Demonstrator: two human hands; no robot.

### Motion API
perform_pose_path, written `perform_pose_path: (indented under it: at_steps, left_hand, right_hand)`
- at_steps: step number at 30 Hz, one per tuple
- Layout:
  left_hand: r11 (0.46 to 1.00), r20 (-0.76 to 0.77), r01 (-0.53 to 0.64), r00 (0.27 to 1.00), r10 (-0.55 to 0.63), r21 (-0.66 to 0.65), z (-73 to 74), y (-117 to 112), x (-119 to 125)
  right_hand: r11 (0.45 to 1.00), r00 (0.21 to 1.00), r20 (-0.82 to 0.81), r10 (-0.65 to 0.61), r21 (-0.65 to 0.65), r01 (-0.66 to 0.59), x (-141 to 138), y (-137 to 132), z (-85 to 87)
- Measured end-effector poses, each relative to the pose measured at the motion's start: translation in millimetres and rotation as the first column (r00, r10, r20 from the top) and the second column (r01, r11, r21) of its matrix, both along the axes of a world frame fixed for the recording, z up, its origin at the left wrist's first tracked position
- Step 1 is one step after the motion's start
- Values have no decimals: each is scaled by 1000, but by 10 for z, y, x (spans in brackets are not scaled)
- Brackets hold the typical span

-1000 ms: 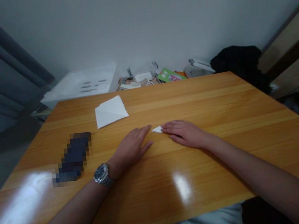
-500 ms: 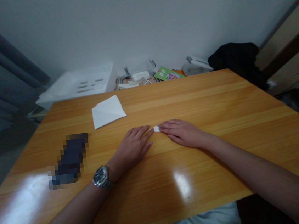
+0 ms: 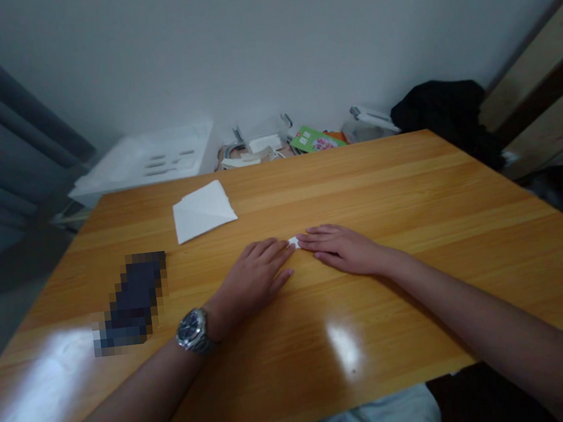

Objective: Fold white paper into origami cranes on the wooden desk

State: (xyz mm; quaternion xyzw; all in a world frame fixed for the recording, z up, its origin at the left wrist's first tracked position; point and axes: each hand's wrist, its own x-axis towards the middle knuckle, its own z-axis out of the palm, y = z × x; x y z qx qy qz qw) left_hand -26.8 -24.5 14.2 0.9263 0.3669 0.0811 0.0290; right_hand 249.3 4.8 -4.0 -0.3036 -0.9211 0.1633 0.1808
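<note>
A small piece of white paper lies on the wooden table, mostly covered by my fingertips. My left hand, with a metal watch on its wrist, rests palm down with fingers stretched out, the fingertips on the paper's left side. From the other side, my right hand lies flat, its fingertips pressing the paper's right end. Both hands are open, thumbs apart from the fingers. How much paper is under the fingers is hidden.
White sheets of paper lie at the back left of the table. A blurred-out dark object is on the left. Behind the table's far edge are a white tray, a green booklet and black cloth.
My left hand has slid slightly right, towards my right hand, so less of the white paper shows between them. My right hand has barely moved.
</note>
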Motion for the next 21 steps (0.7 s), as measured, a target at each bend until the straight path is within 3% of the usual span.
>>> perform_pose_path:
  at_steps: [7,15,21]
  left_hand:
    - [1000,12,-2,1000,2,-21,52,16,49]
    - [998,27,-51,998,52,-37,-65,-59,-13]
    - [999,30,-48,998,49,-21,-75,-80,7]
  right_hand:
    - [999,1000,20,-13,-29,14,-13,2,-20]
    - [999,1000,21,-15,-41,16,3,-12,-37]
    - [999,999,26,-22,-30,23,-8,-32,-41]
